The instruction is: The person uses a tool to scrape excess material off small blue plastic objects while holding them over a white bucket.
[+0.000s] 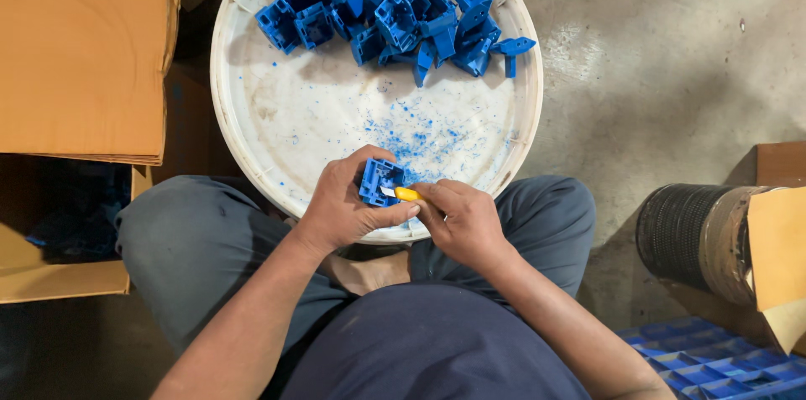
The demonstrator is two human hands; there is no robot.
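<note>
The scene is evenly and fairly brightly lit from above, with soft, diffuse light and no hard glare. The white tub [285, 115] is the brightest area and reads slightly washed out, while the concrete floor [663, 56] shows a pale sheen at upper right. Deep shadow fills the open cardboard box [63, 278] at left and the lower left corner, where detail is lost. The hands cast only faint shadows. Focus is sharp across the centre; the edges look mildly stretched by the wide lens, and nothing shows motion blur.
</note>
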